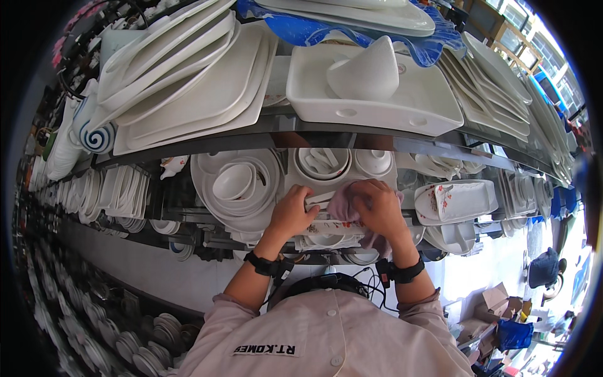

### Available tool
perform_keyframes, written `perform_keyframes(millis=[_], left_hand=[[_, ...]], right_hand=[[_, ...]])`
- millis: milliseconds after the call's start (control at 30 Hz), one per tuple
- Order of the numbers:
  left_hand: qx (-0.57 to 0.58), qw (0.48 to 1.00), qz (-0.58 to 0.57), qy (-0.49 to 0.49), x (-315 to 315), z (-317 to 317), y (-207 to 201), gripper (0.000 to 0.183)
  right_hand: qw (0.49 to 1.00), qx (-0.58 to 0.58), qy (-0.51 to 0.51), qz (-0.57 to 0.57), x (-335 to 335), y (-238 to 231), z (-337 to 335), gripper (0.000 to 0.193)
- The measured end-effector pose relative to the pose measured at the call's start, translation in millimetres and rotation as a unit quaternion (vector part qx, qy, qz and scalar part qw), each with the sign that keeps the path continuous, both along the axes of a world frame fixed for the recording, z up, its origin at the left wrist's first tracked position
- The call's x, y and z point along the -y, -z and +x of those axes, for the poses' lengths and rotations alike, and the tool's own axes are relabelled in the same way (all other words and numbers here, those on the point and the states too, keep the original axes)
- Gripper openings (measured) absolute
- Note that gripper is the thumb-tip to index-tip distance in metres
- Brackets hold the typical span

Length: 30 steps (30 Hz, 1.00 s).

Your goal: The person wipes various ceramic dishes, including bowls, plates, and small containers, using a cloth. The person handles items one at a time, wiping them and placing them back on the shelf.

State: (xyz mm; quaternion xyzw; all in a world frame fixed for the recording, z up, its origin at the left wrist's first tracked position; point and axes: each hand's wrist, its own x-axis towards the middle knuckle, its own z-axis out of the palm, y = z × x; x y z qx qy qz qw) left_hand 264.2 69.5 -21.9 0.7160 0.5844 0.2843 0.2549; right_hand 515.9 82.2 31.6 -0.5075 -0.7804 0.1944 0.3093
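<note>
upper shelf (248, 129): spans 10 to 2 o'clock, its dark front edge passing beyond both hands. slanted white plates (195, 94) load it at 11 o'clock, a deep white rectangular dish (377, 112) at 1 o'clock. pale floor (154, 267) shows at 8 o'clock.

person's shirt (370, 327): pale, at 6 o'clock, below the hands.

lower level, working room: bounded by round white plates (270, 207) at 9 o'clock and a flower-patterned white dish (471, 200) at 3 o'clock. the right hand is apart from the latter.

white tray (320, 183): at 12 o'clock, directly beyond the hands; it bears 1 bowl (301, 164) with small white pieces inside and a second, smaller bowl (375, 164) to the right.

left hand (294, 210): fingers part-curled at the tray's near left edge; whether they grip it cannot be told.

right hand (379, 210): fingers closed on a mauve cloth (341, 204), bunched over the tray's near right part, 1 end hanging below.

wristbands: 1 black band (262, 264) on each wrist.

writing: 1 line of bold black lettering (264, 350) on the shirt's chest, upside down in this view.
</note>
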Motion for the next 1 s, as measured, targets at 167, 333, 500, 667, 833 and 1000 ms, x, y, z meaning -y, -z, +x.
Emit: perform_keyframes(millis=[167,333,500,667,833,1000], left_hand=[[0.059,0.997,0.052,-0.014,-4,-5,-7,0.029],[0.15,0.987,0.043,-0.039,-3,-11,-33,0.019],[0.208,0.976,0.052,-0.033,-4,-25,-37,0.015],[0.211,0.974,0.073,-0.039,-7,-43,-27,0.015],[0.215,0.973,0.076,-0.039,-8,-54,-29,0.015],[0.218,0.972,0.077,-0.039,-9,-62,-25,0.014]], right_hand=[[0.997,-0.075,-0.02,-0.001,-8,0,-21,0.024],[0.996,-0.075,-0.017,0.036,-27,-3,-51,0.024],[0.998,0.015,0.032,0.056,-65,11,-74,0.033],[0.973,0.108,0.034,0.2,-97,31,-91,0.045],[0.931,0.234,0.021,0.28,-116,61,-97,0.066],[0.901,0.239,0.039,0.359,-132,75,-104,0.056]])
